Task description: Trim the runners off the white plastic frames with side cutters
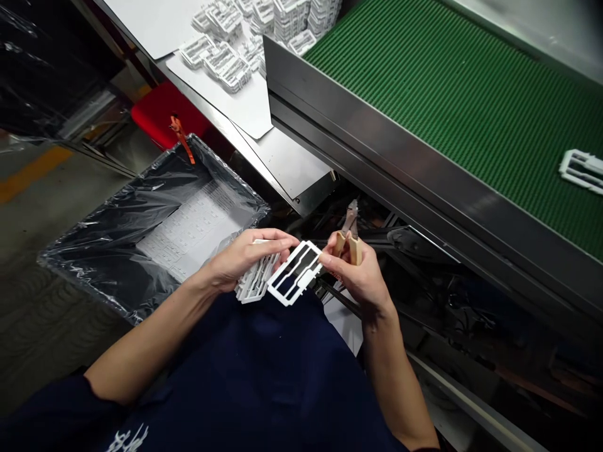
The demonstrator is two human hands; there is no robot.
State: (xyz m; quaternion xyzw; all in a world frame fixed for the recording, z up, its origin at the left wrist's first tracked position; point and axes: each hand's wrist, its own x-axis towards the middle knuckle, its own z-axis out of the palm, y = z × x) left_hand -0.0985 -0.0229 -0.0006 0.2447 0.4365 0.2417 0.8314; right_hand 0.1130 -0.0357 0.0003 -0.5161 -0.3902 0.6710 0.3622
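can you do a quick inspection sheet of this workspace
surface: green ribbed conveyor belt with a steel side wall; steel bench beside it
job's things: white plastic frame with more frames stacked behind it; pliers with beige grips
clutter: stacks of white frames on a white sheet; one loose frame on the belt
hands: left hand holds the frames; right hand grips the pliers
cables: nothing seen
surroundings: black plastic-lined bin holding white parts; red seat; concrete floor with a yellow line
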